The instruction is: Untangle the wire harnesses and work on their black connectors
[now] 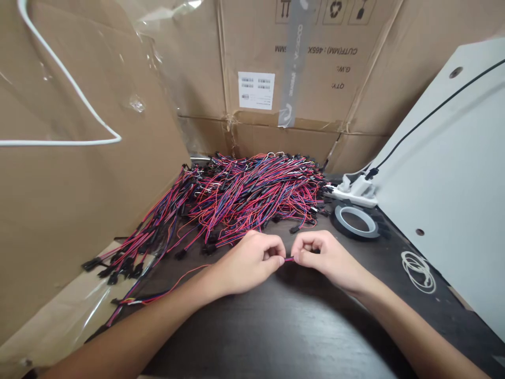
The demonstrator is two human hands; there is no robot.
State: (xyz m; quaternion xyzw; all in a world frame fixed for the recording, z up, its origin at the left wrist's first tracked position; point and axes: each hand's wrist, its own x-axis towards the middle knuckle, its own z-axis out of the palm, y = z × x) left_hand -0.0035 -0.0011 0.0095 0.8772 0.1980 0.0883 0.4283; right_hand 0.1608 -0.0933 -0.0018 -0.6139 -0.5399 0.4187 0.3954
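Note:
My left hand point(252, 260) and my right hand point(321, 257) meet over the dark table point(276, 326), both pinched shut on a short stretch of thin red and blue wire point(289, 259) held between the fingertips. A red wire point(177, 281) trails from under my left wrist toward the lower left. Just behind my hands lies a big heap of red, blue and black wire leads point(252, 197) with black connectors. A second bunch of the same leads point(134, 252) fans out to the left.
A roll of tape point(357, 221) lies right of the heap, with a white power strip point(357, 192) behind it and white rubber bands point(418, 269) at the right. Cardboard boxes point(300, 79) wall the back and left. A white panel point(453, 184) leans at right.

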